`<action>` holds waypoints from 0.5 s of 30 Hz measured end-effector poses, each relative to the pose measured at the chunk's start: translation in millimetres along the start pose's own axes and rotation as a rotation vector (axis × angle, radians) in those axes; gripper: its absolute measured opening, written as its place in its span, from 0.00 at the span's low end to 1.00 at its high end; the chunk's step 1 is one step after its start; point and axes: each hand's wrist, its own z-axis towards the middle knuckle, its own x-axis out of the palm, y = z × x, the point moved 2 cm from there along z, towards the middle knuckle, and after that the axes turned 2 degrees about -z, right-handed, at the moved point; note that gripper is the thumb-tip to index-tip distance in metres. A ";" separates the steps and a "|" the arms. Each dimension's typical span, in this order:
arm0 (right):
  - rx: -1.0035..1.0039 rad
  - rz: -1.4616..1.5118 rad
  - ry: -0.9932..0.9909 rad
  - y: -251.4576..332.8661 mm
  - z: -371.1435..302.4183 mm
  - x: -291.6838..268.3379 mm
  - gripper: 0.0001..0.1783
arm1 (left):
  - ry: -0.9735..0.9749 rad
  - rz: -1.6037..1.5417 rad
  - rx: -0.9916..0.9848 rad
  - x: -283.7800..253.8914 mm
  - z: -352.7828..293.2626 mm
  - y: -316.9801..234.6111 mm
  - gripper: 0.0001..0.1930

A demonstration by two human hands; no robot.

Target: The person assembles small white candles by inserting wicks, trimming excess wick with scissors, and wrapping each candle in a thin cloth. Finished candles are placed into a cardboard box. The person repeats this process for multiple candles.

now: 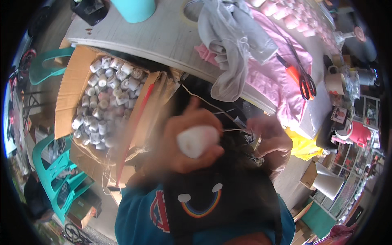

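My left hand (173, 143) is closed round a white spool (198, 141), its end turned up and its outline softened by motion blur. To the right, below the table edge, my right hand (271, 136) has its fingers curled in. Blur hides what they pinch, if anything. Pale cords (212, 107) run across the dark gap between the hands. At the left, an open cardboard box (67, 98) holds many small white and grey spools (108, 87). A red strip (136, 130) lies along the box's near right side.
On the grey table (151, 38) lie a grey cloth (228, 49), pink fabric (265, 77), black-handled scissors (306, 83) and an orange-handled tool (292, 74). Rows of pink spools (286, 16) stand farther back. Green plastic chairs (51, 159) are at the left, yellow cloth (302, 145) at the right.
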 end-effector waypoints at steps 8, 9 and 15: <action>-0.123 -1.006 -0.343 5.1 64.9 -2.6 0.12 | -0.651 0.426 0.185 -19.0 -0.5 12.7 0.20; -0.141 -1.004 -0.336 3.1 72.9 1.5 0.10 | -0.642 0.418 0.189 -17.0 0.2 14.6 0.18; -0.210 -1.006 -0.221 -6.7 94.1 18.3 0.07 | -0.597 0.399 0.294 -12.7 3.8 5.4 0.14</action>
